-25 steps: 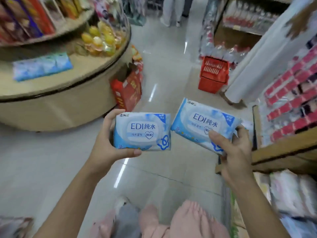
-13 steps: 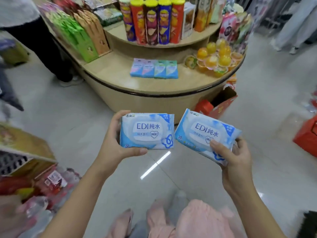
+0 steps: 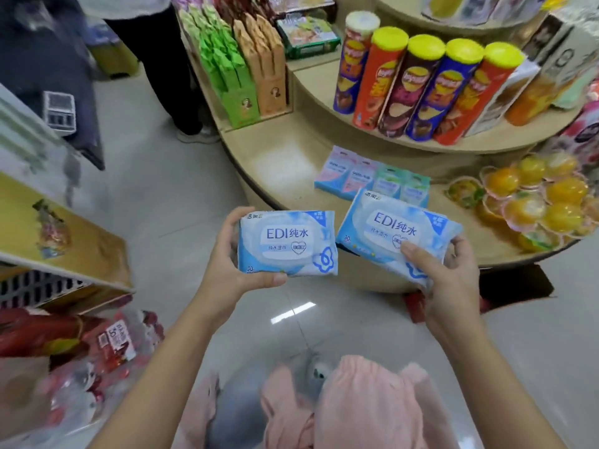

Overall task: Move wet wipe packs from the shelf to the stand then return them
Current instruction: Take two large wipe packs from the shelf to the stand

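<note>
- Left hand point(image 3: 233, 270): our fingers point(image 3: 231, 222) are curled round the left wipe pack point(image 3: 287, 243), held face-up over the floor point(image 3: 181, 205).
- Right hand point(image 3: 450, 286): we're gripping the right wipe pack point(image 3: 393, 234), thumb on top, tilted, at the round stand point(image 3: 291, 157) edge.
- Small pastel packs point(image 3: 372, 181) lie on the stand just behind it.
</note>
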`<state>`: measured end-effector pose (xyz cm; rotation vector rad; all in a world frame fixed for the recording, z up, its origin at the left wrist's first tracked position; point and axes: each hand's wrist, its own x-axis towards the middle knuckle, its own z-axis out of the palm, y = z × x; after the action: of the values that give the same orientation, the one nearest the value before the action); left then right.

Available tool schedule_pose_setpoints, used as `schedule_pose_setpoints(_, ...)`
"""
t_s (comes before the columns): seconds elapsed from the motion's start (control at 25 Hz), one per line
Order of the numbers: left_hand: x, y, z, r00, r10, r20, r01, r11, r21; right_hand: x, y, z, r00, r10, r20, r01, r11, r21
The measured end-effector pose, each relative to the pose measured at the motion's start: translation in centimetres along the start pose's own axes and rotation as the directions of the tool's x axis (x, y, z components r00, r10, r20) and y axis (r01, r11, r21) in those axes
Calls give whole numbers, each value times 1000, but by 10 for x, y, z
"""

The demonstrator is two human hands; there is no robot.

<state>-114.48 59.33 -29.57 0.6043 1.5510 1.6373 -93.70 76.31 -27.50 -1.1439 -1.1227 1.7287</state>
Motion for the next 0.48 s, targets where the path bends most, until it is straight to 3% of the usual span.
schedule_pose_setpoints(0.24, 121, -3, -75, 998, -57, -20, 57, 998, 4, 105, 23, 92, 999, 37, 20, -35, 995, -89)
schedule_pose_setpoints(0.48, 294, 19, -151, 981, -136, 136, 120, 985, 123, 183, 57, 180, 987, 104, -126, -107, 994, -13)
